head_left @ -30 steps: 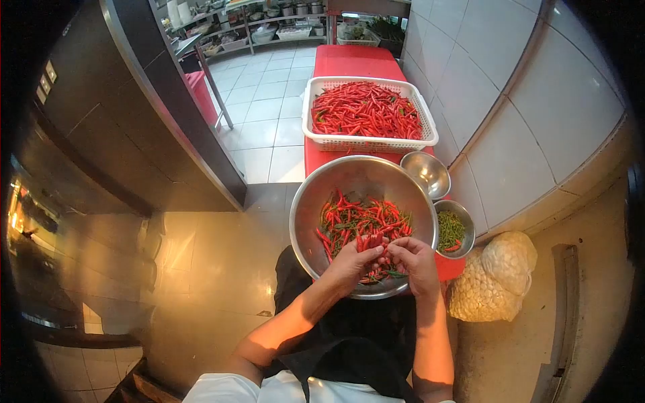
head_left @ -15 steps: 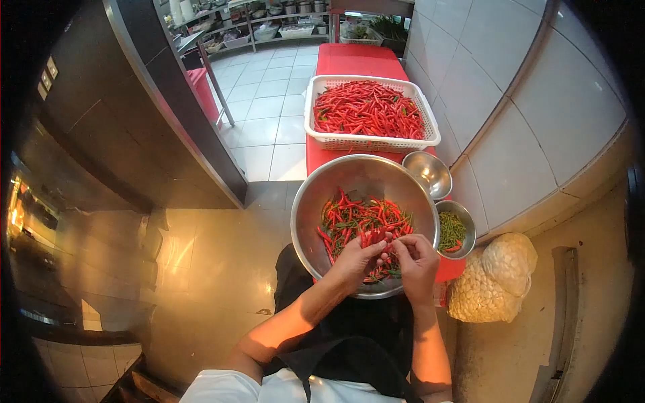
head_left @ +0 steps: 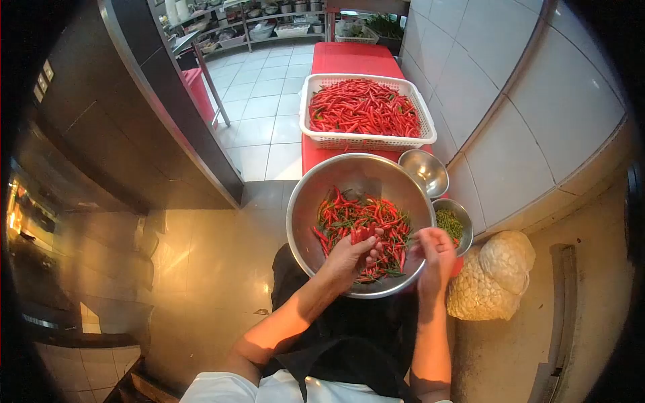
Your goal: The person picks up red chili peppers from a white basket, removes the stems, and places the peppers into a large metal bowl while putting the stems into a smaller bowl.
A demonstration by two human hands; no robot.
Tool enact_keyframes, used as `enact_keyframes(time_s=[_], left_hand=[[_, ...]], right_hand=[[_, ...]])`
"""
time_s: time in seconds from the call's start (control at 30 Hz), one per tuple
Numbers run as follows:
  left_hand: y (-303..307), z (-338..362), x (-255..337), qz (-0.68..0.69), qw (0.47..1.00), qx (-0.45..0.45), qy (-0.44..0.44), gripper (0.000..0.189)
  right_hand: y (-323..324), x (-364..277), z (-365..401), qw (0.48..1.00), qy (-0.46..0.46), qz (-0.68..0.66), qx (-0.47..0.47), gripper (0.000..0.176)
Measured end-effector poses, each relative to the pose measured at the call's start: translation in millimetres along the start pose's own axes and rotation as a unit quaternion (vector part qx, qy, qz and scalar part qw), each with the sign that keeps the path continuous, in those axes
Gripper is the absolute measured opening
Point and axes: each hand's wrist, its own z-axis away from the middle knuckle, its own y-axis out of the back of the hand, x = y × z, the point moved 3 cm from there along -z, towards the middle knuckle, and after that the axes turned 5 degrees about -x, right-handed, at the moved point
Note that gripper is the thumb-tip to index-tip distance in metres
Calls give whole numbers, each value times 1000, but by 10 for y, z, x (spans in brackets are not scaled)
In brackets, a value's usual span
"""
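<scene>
Over the large steel bowl [head_left: 309, 195], my left hand [head_left: 351, 260] is closed around several red chillies [head_left: 363, 234]. Beneath it, loose red chillies with green stems [head_left: 366, 209] fill the bottom of the bowl. My right hand [head_left: 437, 252] is at the bowl's right rim, slightly blurred, its fingers pinched together; whatever they hold is too small to make out. Just beyond those fingers stands a small steel bowl [head_left: 470, 236] of green chilli stems [head_left: 448, 225] with a bit of red among them.
Behind the large bowl, a white plastic basket [head_left: 366, 141] heaped with red chillies rests on a red table [head_left: 346, 57]. Another small steel bowl [head_left: 424, 173] sits beside the tiled wall [head_left: 537, 101]. A bag of pale garlic-like pieces [head_left: 487, 285] lies at the right.
My right hand has moved right, away from the chillies in my left hand and towards the bowl of stems. My left hand keeps its chillies. The view has shifted slightly.
</scene>
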Motion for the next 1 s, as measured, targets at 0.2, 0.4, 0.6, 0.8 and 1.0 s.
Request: enact_keyframes(time_s=[0.2, 0.4, 0.6, 0.8, 1.0], left_hand=[[63, -23, 12, 89, 995, 26, -24, 26], [74, -111, -49, 122, 987, 42, -95, 27], [102, -70, -6, 112, 986, 33, -117, 27], [43, 29, -61, 10, 997, 57, -57, 26], [38, 5, -116, -25, 996, 66, -50, 26]], right_hand=[[466, -458, -318, 759, 223, 586, 175, 29], [-432, -303, 369, 917, -15, 379, -119, 19], [-631, -31, 472, 901, 67, 402, -148, 15], [-521, -233, 360, 882, 157, 435, -87, 7], [-461, -186, 340, 896, 168, 401, -90, 9]])
